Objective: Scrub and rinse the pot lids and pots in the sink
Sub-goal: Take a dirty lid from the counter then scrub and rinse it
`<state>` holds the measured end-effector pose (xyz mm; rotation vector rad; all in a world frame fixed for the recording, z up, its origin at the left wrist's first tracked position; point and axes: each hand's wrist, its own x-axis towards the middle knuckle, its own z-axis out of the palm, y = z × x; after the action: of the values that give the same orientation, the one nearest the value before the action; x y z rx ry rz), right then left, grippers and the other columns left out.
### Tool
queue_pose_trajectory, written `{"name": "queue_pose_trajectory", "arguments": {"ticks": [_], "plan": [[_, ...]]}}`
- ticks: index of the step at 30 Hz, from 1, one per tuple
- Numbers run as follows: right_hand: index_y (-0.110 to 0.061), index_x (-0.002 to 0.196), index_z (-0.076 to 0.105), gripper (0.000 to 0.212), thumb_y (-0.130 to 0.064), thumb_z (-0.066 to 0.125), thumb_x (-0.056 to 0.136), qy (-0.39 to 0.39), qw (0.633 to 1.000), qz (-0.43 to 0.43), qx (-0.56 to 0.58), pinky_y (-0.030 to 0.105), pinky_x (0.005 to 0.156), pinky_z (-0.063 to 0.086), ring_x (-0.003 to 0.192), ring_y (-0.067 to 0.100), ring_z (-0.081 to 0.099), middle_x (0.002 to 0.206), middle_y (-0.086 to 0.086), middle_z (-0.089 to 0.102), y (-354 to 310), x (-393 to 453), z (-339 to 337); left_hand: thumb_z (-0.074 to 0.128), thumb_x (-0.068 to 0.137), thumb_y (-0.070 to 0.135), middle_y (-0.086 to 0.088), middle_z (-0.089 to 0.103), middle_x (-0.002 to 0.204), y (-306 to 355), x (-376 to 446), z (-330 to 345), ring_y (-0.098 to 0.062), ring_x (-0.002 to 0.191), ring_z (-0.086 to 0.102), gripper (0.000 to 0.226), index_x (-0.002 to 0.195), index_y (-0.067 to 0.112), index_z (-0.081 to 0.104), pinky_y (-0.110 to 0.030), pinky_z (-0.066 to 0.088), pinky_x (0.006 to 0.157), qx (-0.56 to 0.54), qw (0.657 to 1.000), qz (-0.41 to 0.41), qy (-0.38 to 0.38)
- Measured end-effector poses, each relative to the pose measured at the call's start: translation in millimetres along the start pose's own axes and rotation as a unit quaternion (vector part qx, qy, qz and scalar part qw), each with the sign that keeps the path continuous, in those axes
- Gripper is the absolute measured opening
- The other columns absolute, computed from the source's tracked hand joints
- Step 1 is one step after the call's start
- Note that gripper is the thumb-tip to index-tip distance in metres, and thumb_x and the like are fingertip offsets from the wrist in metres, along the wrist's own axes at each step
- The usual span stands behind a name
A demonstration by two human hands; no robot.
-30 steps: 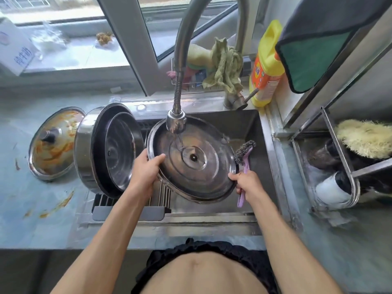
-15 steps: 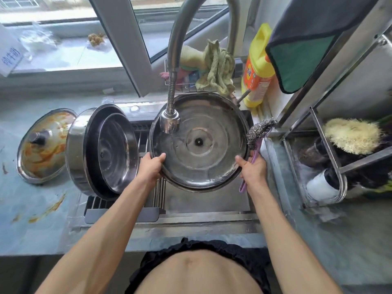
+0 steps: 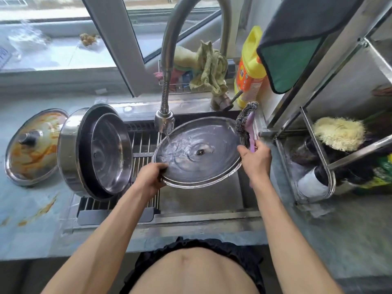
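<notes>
A steel pot lid [image 3: 197, 153] lies almost flat over the sink [image 3: 203, 200], underside up, with water from the faucet head [image 3: 164, 122] running onto it. My left hand [image 3: 151, 177] grips its near-left rim. My right hand [image 3: 255, 159] holds the lid's right rim and also grips the purple handle of a steel-wool scrubber [image 3: 246, 119]. On the drain rack [image 3: 140, 145] at left, a steel pot [image 3: 72, 149] stands on its side with a smaller pot [image 3: 110, 153] nested in it. A sauce-stained lid [image 3: 31, 145] rests on the counter.
A yellow detergent bottle [image 3: 251, 66] and a crumpled green rag [image 3: 210, 66] stand behind the sink. A metal rack [image 3: 314, 145] at right holds a yellowish brush [image 3: 339, 133] and other cleaning items. A dark cloth [image 3: 297, 39] hangs above it. Orange smears mark the left counter [image 3: 38, 211].
The lid has tipped from nearly upright, facing me, to almost flat under the faucet, and water now runs over its underside. Both hands kept their hold on the rim.
</notes>
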<state>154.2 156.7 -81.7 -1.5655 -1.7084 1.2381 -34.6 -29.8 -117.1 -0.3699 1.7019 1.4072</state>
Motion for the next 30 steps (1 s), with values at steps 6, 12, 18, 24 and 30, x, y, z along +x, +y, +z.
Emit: {"name": "queue_pose_trajectory", "arguments": {"ticks": [6,12,18,24,30], "plan": [[-0.008,0.085,0.065,0.013,-0.021,0.069,0.086,-0.053,0.995,0.077,-0.02,0.024,0.052,0.036,0.064,0.02,0.049,0.074,0.006,0.06,19,-8,14,0.053,0.097,-0.003,-0.007,0.063,0.058,16,-11,-19,-0.013,0.044,0.064,0.01,0.092,0.004,0.056,-0.028,0.054,0.042,-0.001,0.999,0.039,0.01],[-0.013,0.079,0.058,0.016,-0.019,0.068,0.09,-0.139,0.981,0.123,-0.054,0.026,0.05,0.033,0.052,0.017,0.045,0.063,0.003,0.053,45,-21,34,0.051,0.086,-0.011,-0.013,0.063,0.088,25,-17,-28,-0.022,0.066,0.063,0.029,0.103,0.012,0.057,-0.032,0.053,0.052,0.017,0.991,0.128,0.026],[-0.003,0.109,0.062,0.033,-0.033,0.055,0.098,-0.201,0.962,0.044,-0.182,0.03,0.071,0.039,0.097,0.035,0.06,0.102,0.017,0.064,37,-23,32,0.056,0.097,0.003,-0.016,0.072,0.104,22,-11,-28,-0.028,0.087,0.072,0.027,0.124,0.006,0.053,-0.045,0.062,0.078,-0.025,0.994,0.102,0.04],[-0.005,0.118,0.057,0.025,-0.018,0.047,0.099,-0.16,0.931,-0.07,-0.322,0.036,0.072,0.039,0.095,0.038,0.055,0.111,0.019,0.054,17,-17,25,0.054,0.103,0.014,-0.012,0.074,0.117,10,-8,-21,-0.028,0.104,0.074,0.031,0.134,0.012,0.058,-0.046,0.06,0.09,-0.026,0.987,0.152,0.036],[-0.006,0.125,0.052,0.032,-0.008,0.051,0.093,-0.133,0.922,-0.112,-0.346,0.036,0.066,0.036,0.084,0.034,0.052,0.099,0.015,0.052,3,-20,28,0.051,0.106,0.015,-0.011,0.074,0.118,12,-12,-18,-0.026,0.109,0.071,0.025,0.129,0.011,0.06,-0.043,0.057,0.096,-0.05,0.98,0.187,0.041]]}}
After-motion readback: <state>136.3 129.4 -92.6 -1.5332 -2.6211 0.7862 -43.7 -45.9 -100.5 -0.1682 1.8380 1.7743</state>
